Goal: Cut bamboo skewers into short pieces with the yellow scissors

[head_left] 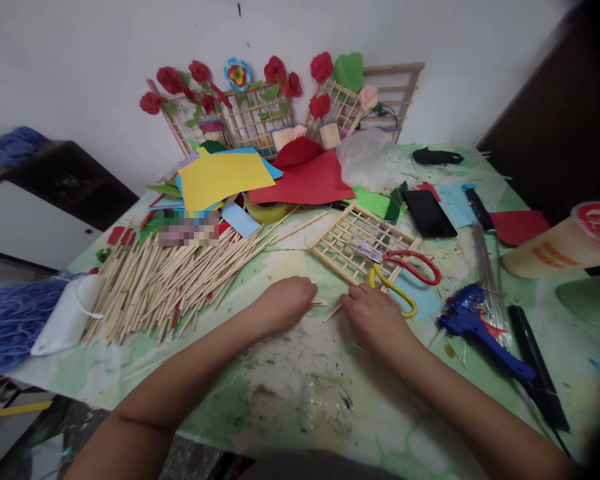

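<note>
Near the middle of the table, my left hand (291, 301) is closed round short wooden sticks (319, 303), whose ends stick out to its right. Just across a small gap, my right hand (373, 312) has its fingers pressed together on a thin stick (333, 312) that points down to the left. Behind my right hand lies a small wooden lattice (343, 243). Scissors (413, 263) with one red and one yellow handle rest on it, open. A big pile of wooden sticks (175, 280) spreads to the left of my left hand.
A blue glue gun (490, 337), a black phone (430, 213) and a drink cup (555, 247) are on the right. Yellow paper (225, 177) and red paper (315, 180) lie behind the sticks. Lattices with paper flowers (260, 113) lean on the wall. Blue yarn (17, 323) is far left.
</note>
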Motion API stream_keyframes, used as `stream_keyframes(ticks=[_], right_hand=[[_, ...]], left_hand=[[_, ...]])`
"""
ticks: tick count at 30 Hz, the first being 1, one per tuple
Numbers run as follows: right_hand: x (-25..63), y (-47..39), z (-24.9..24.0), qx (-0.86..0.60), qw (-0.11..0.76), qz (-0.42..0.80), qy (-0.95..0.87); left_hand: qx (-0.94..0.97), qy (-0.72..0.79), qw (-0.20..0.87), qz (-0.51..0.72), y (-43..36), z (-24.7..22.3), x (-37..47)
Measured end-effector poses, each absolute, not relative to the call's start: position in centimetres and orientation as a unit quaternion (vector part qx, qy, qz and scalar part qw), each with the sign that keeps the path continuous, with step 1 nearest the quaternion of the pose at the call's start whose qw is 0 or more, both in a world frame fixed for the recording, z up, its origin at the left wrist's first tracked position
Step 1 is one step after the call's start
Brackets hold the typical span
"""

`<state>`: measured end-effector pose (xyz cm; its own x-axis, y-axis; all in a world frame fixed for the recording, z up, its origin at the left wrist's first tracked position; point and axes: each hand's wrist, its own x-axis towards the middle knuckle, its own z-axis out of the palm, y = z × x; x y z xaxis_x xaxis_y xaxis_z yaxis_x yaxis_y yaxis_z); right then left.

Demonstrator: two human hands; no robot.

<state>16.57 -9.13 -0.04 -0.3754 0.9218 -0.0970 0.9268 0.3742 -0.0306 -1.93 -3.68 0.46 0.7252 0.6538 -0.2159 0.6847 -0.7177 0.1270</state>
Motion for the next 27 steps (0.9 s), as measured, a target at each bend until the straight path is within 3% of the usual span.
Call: stream_keyframes(ticks=[6,12,19,22,27], right_hand=[[16.5,-9.4,-1.0,0.553,0.008,-0.002,0.833],[17.1,-8.9,0.6,0.555,0.012,-0.060,0.829],[17.9,-8.6,0.9,0.548,-0.102,-0.138,0.819],[17.9,-8.3,0.7,0.537,-0.150,-0.199,0.806],[16.8,-7.7,0.9,0.540,-0.208,-0.217,0.786]], left_hand=[[0.925,0.361,0.044,-0.113,-4.7,0.2,-1.6],[0.909,0.395,0.027,-0.130,-4.8,0.3,-1.2],[0.896,0.422,0.080,-0.114,-4.1,0.2,-1.7],[0.885,0.436,0.155,-0.062,-2.9,0.8,-2.4],[0.840,0.334,0.423,0.056,-1.9,0.8,-2.6]])
